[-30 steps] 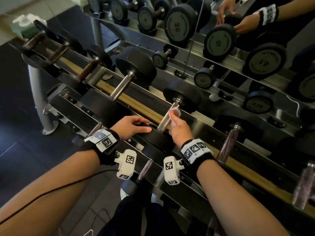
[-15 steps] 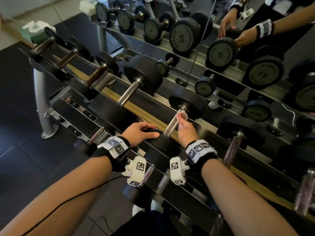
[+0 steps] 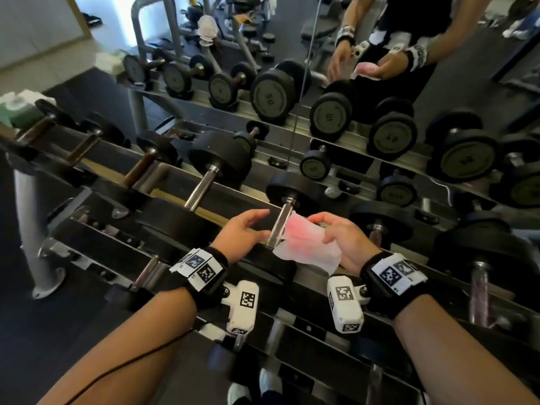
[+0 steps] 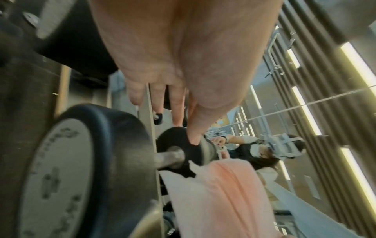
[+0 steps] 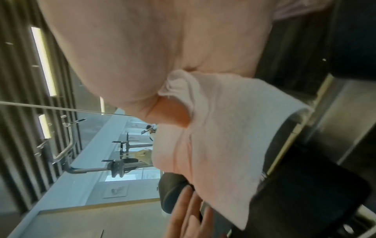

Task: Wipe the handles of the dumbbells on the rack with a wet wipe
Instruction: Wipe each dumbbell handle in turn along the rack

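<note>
A white wet wipe (image 3: 304,244), glowing pink where the light comes through, hangs unfolded from my right hand (image 3: 324,229), which pinches its upper edge. It sits just right of the steel handle (image 3: 279,226) of a black dumbbell on the rack's top tier, brushing or nearly brushing it. My left hand (image 3: 257,223) hovers on the left side of that handle, fingers relaxed and empty. In the left wrist view the straight fingers (image 4: 179,116) point past the dumbbell's near head (image 4: 81,169) with the wipe (image 4: 219,193) below. The right wrist view is mostly filled by the wipe (image 5: 223,145).
More dumbbells line the sloping rack (image 3: 87,176), with handles to the left (image 3: 201,188) and right (image 3: 377,232). A lower tier lies near my legs. A mirror behind repeats the rack and my hands. A green wipe pack (image 3: 17,112) sits at the far left end.
My right hand has come off the handle's far end and moved right, and the wipe has opened out. My left hand has lifted off the near dumbbell head. The head camera has tilted up.
</note>
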`<state>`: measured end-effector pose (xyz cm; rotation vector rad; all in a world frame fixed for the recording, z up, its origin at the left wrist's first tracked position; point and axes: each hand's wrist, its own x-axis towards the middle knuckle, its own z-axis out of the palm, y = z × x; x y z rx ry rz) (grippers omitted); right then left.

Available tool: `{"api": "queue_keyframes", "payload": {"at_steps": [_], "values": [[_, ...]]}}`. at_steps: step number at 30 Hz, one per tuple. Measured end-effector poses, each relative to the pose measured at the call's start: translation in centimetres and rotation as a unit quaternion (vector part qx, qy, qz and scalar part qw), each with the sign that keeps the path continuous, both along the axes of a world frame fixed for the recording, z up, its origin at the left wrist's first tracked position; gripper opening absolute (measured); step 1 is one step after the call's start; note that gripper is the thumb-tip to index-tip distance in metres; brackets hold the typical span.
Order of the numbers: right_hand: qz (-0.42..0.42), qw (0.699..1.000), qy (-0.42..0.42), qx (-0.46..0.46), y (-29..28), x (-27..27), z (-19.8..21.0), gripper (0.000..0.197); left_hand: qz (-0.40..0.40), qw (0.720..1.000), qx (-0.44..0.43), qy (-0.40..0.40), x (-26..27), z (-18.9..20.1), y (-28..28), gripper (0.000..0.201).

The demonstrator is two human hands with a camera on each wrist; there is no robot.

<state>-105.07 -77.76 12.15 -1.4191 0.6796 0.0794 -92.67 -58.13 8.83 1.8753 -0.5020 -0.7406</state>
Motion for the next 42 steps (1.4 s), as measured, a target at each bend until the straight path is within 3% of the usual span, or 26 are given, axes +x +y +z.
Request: {"api": "queue_keyframes", "payload": {"at_steps": [2, 5, 9, 12, 14, 17, 23, 26, 32, 37, 42], "values": [[0.001, 0.999, -0.010, -0.052, -0.2, -0.7, 1.2, 0.035, -0.050, 0.996, -0.058, 0.054, -0.5, 1.6, -1.4, 0.048], [0.015, 0.992, -0.012, -0.124, -0.7, -2.1, 2.3, 0.028, -0.094, 0.986, -0.070, 0.122, -1.5, 2.7, -3.5, 0.050], [0.021, 0.988, -0.007, -0.156, -1.5, -4.9, 2.9, 0.032, -0.136, 0.967, -0.076, 0.202, -3.3, 3.1, -5.3, 0.031], [0.017, 0.986, -0.021, -0.163, -2.3, -6.7, 3.3, 0.015, -0.112, 0.965, -0.092, 0.219, -4.3, 3.5, -6.3, 0.039], [0.027, 0.978, -0.014, -0.204, -3.0, -7.8, 3.7, 0.003, -0.089, 0.964, -0.109, 0.223, -4.8, 4.2, -6.8, 0.047], [0.016, 0.980, -0.008, -0.197, -4.2, -9.5, 4.2, 0.023, -0.082, 0.967, -0.112, 0.212, -5.2, 5.4, -7.2, 0.049], [-0.023, 0.988, -0.034, -0.152, -5.6, -11.5, 5.1, 0.035, -0.085, 0.977, -0.099, 0.171, -7.0, 6.9, -8.7, 0.044], [-0.026, 0.984, -0.050, -0.168, -6.8, -12.4, 5.5, 0.028, -0.093, 0.975, -0.106, 0.169, -8.3, 7.4, -9.6, 0.032], [-0.050, 0.972, -0.105, -0.203, -8.5, -14.2, 5.9, 0.016, -0.088, 0.960, -0.136, 0.231, -10.3, 7.4, -10.9, 0.049], [0.042, 0.963, -0.188, -0.186, -9.3, -15.7, 6.2, 0.055, -0.032, 0.971, -0.140, 0.192, -11.8, 7.4, -12.6, 0.044], [0.037, 0.952, -0.176, -0.246, -10.4, -16.2, 6.4, 0.033, -0.032, 0.976, -0.143, 0.158, -13.1, 7.9, -13.0, 0.046]]}}
